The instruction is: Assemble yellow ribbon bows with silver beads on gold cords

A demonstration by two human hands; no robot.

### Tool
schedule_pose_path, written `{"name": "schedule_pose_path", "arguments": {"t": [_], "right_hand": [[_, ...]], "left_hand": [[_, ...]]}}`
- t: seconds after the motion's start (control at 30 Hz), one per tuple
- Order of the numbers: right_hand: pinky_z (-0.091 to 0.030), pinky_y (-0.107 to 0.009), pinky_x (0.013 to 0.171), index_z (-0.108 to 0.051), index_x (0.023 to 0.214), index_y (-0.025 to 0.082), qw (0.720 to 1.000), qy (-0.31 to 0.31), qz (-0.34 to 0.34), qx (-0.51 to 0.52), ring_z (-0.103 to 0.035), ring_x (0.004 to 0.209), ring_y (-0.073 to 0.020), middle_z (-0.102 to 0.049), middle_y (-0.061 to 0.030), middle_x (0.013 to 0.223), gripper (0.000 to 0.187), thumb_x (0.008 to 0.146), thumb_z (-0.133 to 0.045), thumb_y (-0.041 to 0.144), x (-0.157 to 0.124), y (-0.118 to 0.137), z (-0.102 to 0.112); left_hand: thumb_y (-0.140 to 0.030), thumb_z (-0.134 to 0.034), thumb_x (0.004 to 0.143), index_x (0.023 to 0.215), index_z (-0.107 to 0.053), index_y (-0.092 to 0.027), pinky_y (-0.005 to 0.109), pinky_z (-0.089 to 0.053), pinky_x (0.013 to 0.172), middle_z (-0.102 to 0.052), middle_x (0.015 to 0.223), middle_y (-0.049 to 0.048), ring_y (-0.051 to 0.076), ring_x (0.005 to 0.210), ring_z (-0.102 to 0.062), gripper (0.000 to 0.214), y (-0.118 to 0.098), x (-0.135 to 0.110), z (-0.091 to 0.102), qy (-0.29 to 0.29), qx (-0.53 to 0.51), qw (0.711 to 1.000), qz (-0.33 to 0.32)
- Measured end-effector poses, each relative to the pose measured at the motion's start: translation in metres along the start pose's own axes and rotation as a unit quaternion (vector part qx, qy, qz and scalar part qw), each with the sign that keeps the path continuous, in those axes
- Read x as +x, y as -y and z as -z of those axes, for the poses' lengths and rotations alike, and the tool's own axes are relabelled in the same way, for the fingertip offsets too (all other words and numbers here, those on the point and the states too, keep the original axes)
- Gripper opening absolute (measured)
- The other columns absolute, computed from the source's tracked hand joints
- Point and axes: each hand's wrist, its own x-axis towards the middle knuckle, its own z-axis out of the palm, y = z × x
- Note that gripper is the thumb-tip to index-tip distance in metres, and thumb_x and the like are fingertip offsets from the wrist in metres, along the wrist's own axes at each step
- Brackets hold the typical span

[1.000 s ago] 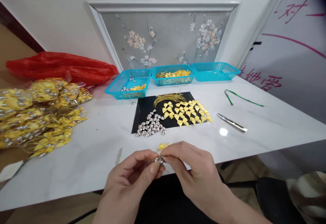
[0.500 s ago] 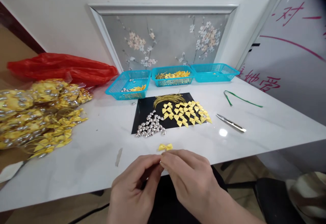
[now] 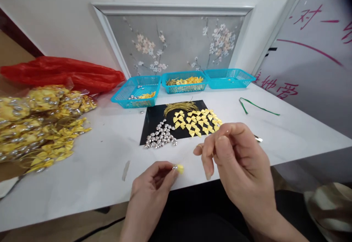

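Note:
My left hand [image 3: 150, 190] pinches a small silver bead with a yellow ribbon bow [image 3: 179, 168] at the table's front edge. My right hand [image 3: 236, 161] is raised to the right of it, fingers pinched on a thin gold thread [image 3: 192, 153] that runs back toward the bead. Beyond them lies a black mat [image 3: 154, 119] carrying a heap of silver beads [image 3: 161, 137], rows of yellow bows [image 3: 196, 121] and a bundle of gold threads [image 3: 180, 106].
Three turquoise baskets [image 3: 137, 91] line the back of the white table [image 3: 104, 150]. Bags of finished yellow bows [image 3: 35, 121] and a red plastic bag [image 3: 63, 71] fill the left side. A green ribbon [image 3: 258, 106] lies at the right, with scissors partly hidden behind my right hand.
My right hand has lifted up and to the right, drawing the thread out. The yellow bow that lay on the table is now at my left fingertips beside the bead.

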Motion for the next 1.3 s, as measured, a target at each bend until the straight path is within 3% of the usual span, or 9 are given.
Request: {"name": "schedule_pose_path", "arguments": {"t": [0.23, 0.43, 0.6, 0.77, 0.93, 1.03, 1.17, 1.3], "right_hand": [[-0.060, -0.030, 0.078, -0.061, 0.087, 0.021, 0.999, 0.011, -0.003, -0.050, -0.054, 0.049, -0.0045, -0.055, 0.0099, 0.063, 0.021, 0.106, -0.053, 0.018, 0.007, -0.007, -0.001], [-0.058, -0.026, 0.067, -0.060, 0.086, 0.021, 0.999, 0.017, -0.037, -0.034, -0.049, 0.046, -0.0031, -0.058, 0.0086, 0.067, 0.021, 0.106, -0.054, 0.021, 0.007, -0.011, 0.003], [-0.043, -0.020, 0.045, -0.061, 0.088, 0.020, 0.999, 0.025, -0.045, -0.004, -0.047, 0.045, -0.0045, -0.055, 0.0079, 0.064, 0.020, 0.106, -0.054, 0.024, 0.010, -0.014, 0.002], [-0.043, -0.021, 0.044, -0.061, 0.089, 0.021, 0.998, 0.026, -0.048, 0.011, -0.045, 0.044, -0.0045, -0.056, 0.0076, 0.065, 0.018, 0.106, -0.055, 0.027, 0.015, -0.014, 0.001], [-0.045, -0.020, 0.045, -0.061, 0.088, 0.021, 0.998, 0.030, -0.050, 0.027, -0.044, 0.044, -0.0039, -0.056, 0.0081, 0.065, 0.019, 0.106, -0.055, 0.025, 0.016, -0.011, 0.003], [-0.045, -0.020, 0.046, -0.061, 0.090, 0.021, 0.997, 0.029, -0.055, 0.035, -0.045, 0.044, -0.0037, -0.058, 0.0078, 0.067, 0.017, 0.106, -0.055, 0.024, 0.014, -0.010, 0.002], [-0.046, -0.020, 0.046, -0.059, 0.092, 0.022, 0.999, 0.017, -0.030, 0.028, -0.045, 0.042, -0.0034, -0.062, 0.0069, 0.072, 0.015, 0.106, -0.055, 0.026, 0.010, -0.010, 0.002], [-0.058, -0.025, 0.059, -0.058, 0.098, 0.026, 0.999, -0.003, -0.016, 0.032, -0.046, 0.043, -0.0040, -0.063, 0.0077, 0.073, 0.011, 0.108, -0.052, 0.025, 0.006, -0.009, 0.004]], "left_hand": [[-0.033, -0.064, 0.082, 0.079, -0.073, -0.026, 0.029, -0.061, 0.064, -0.076, 0.081, 0.0017, 0.019, 0.069, -0.072, 0.012, 0.006, 0.008, -0.009, 0.035, 0.079, 0.995, -0.054], [-0.037, -0.063, 0.084, 0.083, -0.075, -0.025, 0.031, -0.057, 0.060, -0.074, 0.087, 0.0031, 0.019, 0.064, -0.067, 0.017, 0.002, 0.019, 0.003, 0.071, 0.143, 0.983, -0.089], [-0.031, -0.053, 0.093, 0.101, -0.075, -0.026, 0.037, -0.056, 0.078, -0.072, 0.107, 0.0064, 0.023, 0.086, -0.069, 0.024, 0.004, 0.037, 0.007, 0.111, 0.182, 0.967, -0.138], [-0.024, -0.048, 0.094, 0.094, -0.075, -0.027, 0.042, -0.052, 0.090, -0.067, 0.112, 0.0077, 0.027, 0.103, -0.064, 0.027, 0.011, 0.048, 0.001, 0.196, 0.188, 0.942, -0.196], [-0.020, -0.046, 0.094, 0.098, -0.070, -0.025, 0.044, -0.048, 0.098, -0.065, 0.116, 0.0085, 0.028, 0.111, -0.060, 0.025, 0.009, 0.049, 0.003, 0.226, 0.185, 0.933, -0.209], [-0.019, -0.047, 0.094, 0.095, -0.069, -0.025, 0.041, -0.049, 0.094, -0.068, 0.108, 0.0072, 0.026, 0.105, -0.062, 0.023, 0.002, 0.047, 0.006, 0.238, 0.185, 0.933, -0.198], [-0.023, -0.053, 0.092, 0.083, -0.068, -0.024, 0.035, -0.050, 0.073, -0.068, 0.082, 0.0030, 0.024, 0.079, -0.063, 0.017, -0.006, 0.041, 0.009, 0.225, 0.189, 0.943, -0.158], [-0.026, -0.055, 0.093, 0.089, -0.072, -0.024, 0.031, -0.049, 0.066, -0.073, 0.080, 0.0009, 0.021, 0.072, -0.064, 0.017, -0.007, 0.034, 0.013, 0.195, 0.162, 0.960, -0.118]]}}
